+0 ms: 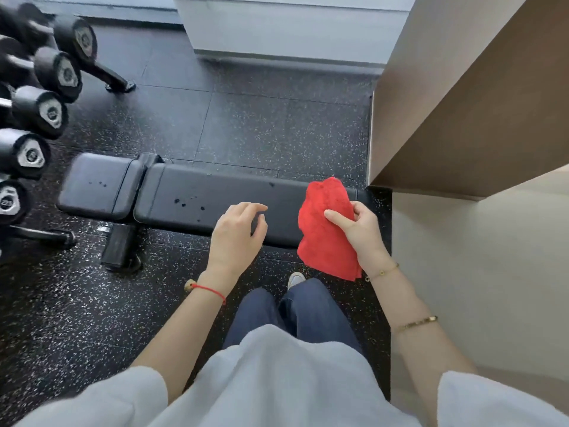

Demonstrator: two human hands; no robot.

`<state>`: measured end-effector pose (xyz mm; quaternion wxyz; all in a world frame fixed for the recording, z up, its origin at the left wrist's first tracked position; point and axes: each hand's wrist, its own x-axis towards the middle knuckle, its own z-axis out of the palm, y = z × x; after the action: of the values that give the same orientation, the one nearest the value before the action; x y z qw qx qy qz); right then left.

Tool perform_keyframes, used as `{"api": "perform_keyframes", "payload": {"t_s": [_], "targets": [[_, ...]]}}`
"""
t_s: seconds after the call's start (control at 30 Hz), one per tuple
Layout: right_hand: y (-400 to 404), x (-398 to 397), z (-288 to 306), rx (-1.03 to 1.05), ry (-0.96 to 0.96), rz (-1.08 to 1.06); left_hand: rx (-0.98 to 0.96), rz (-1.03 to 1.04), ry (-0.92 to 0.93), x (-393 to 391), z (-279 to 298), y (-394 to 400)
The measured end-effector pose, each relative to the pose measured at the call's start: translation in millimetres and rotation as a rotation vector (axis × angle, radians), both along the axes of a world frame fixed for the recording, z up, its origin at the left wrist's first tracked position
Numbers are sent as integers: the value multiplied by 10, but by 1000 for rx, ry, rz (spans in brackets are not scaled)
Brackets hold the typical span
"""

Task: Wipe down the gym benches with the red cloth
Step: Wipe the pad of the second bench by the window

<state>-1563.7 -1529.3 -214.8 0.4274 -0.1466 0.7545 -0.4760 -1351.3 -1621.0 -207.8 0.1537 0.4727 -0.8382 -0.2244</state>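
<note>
A black padded gym bench [197,195] lies across the floor in front of me, its seat pad at the left end. Dark drops spot both pads. My right hand [358,229] grips a crumpled red cloth [326,238], which hangs over the bench's right end and near edge. My left hand [237,232] hovers over the bench's near edge, left of the cloth, fingers loosely curled and apart, holding nothing.
A rack of black dumbbells [37,109] stands at the left. A beige wall or counter corner [462,118] juts in close on the right, by the bench's end. The floor [261,124] is black speckled rubber. A white base [286,32] stands at the back.
</note>
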Motion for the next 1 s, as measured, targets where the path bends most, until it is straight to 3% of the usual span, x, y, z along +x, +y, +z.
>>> {"api": "perform_keyframes", "payload": {"t_s": [0.2, 0.57, 0.93, 1.0], "targets": [[-348, -60, -1152, 51, 9, -46, 47, -67, -20, -209, -1184, -349], [-759, -265, -3053, -52, 220, -28, -120, -187, 9, -390, -3200, -861], [-542, -230, -3692, 40, 1266, 220, -299, -247, 141, -298, -4000, -1014], [-540, -171, -3706, 9, 1344, 316, -310, -255, 140, -298, -4058, -1022]]}}
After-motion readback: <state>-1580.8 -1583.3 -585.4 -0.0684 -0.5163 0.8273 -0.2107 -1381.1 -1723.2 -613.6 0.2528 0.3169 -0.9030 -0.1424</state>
